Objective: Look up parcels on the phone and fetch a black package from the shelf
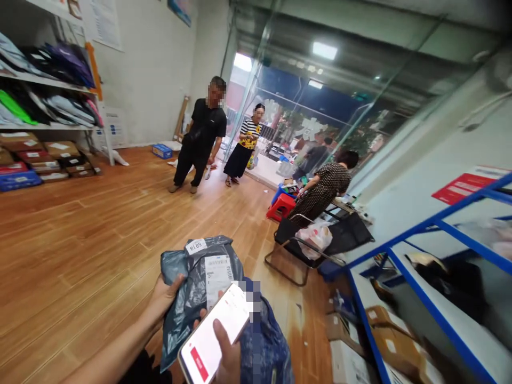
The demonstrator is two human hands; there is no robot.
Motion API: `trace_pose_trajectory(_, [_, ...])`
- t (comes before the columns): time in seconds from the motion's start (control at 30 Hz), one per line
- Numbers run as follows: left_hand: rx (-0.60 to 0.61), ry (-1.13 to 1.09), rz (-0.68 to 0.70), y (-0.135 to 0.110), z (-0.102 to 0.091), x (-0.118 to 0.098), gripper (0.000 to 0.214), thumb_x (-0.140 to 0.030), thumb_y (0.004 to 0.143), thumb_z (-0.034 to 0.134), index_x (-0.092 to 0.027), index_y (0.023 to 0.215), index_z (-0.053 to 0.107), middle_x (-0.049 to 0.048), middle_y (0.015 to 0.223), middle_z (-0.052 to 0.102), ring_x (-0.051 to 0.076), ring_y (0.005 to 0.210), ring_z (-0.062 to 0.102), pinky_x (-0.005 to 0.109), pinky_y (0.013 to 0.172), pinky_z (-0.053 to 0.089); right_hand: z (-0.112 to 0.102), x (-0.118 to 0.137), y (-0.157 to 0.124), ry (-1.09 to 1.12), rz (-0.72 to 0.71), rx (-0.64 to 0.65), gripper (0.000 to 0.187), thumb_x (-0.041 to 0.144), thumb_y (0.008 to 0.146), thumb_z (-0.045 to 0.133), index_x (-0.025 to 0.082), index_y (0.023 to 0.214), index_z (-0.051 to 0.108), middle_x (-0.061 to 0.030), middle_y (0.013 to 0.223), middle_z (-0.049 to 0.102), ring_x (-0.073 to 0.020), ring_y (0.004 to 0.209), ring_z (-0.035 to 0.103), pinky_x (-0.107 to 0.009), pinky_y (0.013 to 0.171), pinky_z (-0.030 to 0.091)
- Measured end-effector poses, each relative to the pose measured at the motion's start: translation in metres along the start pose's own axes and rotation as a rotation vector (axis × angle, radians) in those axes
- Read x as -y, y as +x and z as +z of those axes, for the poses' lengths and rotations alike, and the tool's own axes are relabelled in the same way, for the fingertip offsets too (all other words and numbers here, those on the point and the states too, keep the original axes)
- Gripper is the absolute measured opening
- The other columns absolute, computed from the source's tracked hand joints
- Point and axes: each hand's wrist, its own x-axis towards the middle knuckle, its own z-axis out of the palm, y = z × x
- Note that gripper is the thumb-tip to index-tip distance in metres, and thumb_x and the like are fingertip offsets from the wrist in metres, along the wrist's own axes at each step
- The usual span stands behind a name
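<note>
My left hand (168, 292) grips the left edge of a dark grey plastic mailer parcel (192, 288), its thumb on top. The parcel carries a white shipping label (218, 272) and a smaller sticker with a number. In front of the parcel's lower right part, my right hand (227, 349) is closed around a smartphone (216, 333), thumb over the screen. That screen is bright white with a red button near the bottom. Fingers of this hand show past the phone's left side, against the parcel. Mottled blue fabric (276, 341) lies beside the phone; I cannot tell what it belongs to.
Shelves with bagged parcels (52, 104) and boxes (40, 154) stand at left. A blue-framed rack (448, 314) holds parcels at right. A black chair (288, 232) bears a plastic bag (316, 237). Several people stand near the glass front, beside a red stool (282, 207).
</note>
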Motion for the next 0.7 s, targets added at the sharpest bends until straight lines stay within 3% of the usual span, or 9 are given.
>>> trace_pose_trajectory(0.13, [-0.016,0.017,0.049,0.066,0.011,-0.037,0.074,-0.061,0.054,0.07,-0.018,0.11,0.048,0.0115,0.114,0.063,0.027,0.095,0.064,0.033,0.073,0.055,0.029,0.005,0.067,-0.211,0.026,0.073,0.104,0.046,0.05,0.08,0.009,0.133,0.029,-0.013,0.082,0.074,-0.027,0.068,0.068,-0.041,0.065,0.051])
trace_pose_trajectory(0.23, [-0.008,0.082,0.044,0.126,0.018,-0.063,0.069,-0.055,0.054,0.071,-0.015,0.106,0.05,0.0141,0.111,0.063,0.029,0.095,0.063,0.037,0.076,0.054,0.048,0.024,0.122,-0.319,0.094,0.212,0.077,0.048,0.044,0.081,0.013,0.108,0.055,-0.0153,0.083,0.074,-0.0297,0.07,0.068,-0.042,0.063,0.05])
trace_pose_trajectory(0.3, [0.009,0.13,0.057,0.17,0.024,-0.08,0.069,-0.054,0.052,0.072,-0.015,0.103,0.05,0.0148,0.112,0.062,0.031,0.1,0.061,0.039,0.081,0.052,0.058,0.044,0.157,-0.334,0.165,0.259,0.065,0.047,0.042,0.081,0.013,0.094,0.061,-0.0158,0.082,0.074,-0.0319,0.072,0.069,-0.045,0.066,0.051])
trace_pose_trajectory(0.4, [0.062,0.173,0.08,0.239,0.037,-0.107,0.068,-0.054,0.052,0.071,-0.016,0.105,0.048,0.014,0.115,0.06,0.031,0.106,0.058,0.042,0.089,0.048,0.07,0.081,0.204,-0.226,0.218,0.141,0.059,0.047,0.05,0.079,0.014,0.096,0.063,-0.0129,0.077,0.074,-0.0312,0.073,0.069,-0.047,0.071,0.052])
trace_pose_trajectory(0.5, [0.11,0.212,0.078,0.301,0.055,-0.134,0.072,-0.054,0.051,0.072,-0.016,0.107,0.047,0.0145,0.114,0.059,0.033,0.107,0.057,0.045,0.093,0.044,0.086,0.116,0.245,-0.03,0.318,0.025,0.057,0.052,0.053,0.077,0.011,0.091,0.068,-0.0151,0.08,0.074,-0.028,0.071,0.07,-0.04,0.071,0.053])
trace_pose_trajectory(0.6, [0.157,0.248,0.053,0.352,0.08,-0.156,0.078,-0.053,0.047,0.074,-0.016,0.109,0.045,0.0149,0.114,0.058,0.034,0.107,0.056,0.047,0.094,0.043,0.105,0.141,0.283,0.147,0.319,-0.043,0.054,0.051,0.051,0.079,0.011,0.086,0.07,-0.0145,0.087,0.075,-0.027,0.082,0.07,-0.035,0.073,0.053])
trace_pose_trajectory(0.7, [0.223,0.271,0.022,0.392,0.11,-0.167,0.079,-0.054,0.049,0.073,-0.017,0.113,0.043,0.0145,0.115,0.058,0.033,0.107,0.056,0.047,0.094,0.044,0.118,0.159,0.319,0.181,0.3,-0.102,0.05,0.05,0.056,0.077,0.011,0.087,0.07,-0.0122,0.09,0.075,-0.0269,0.084,0.069,-0.037,0.077,0.053])
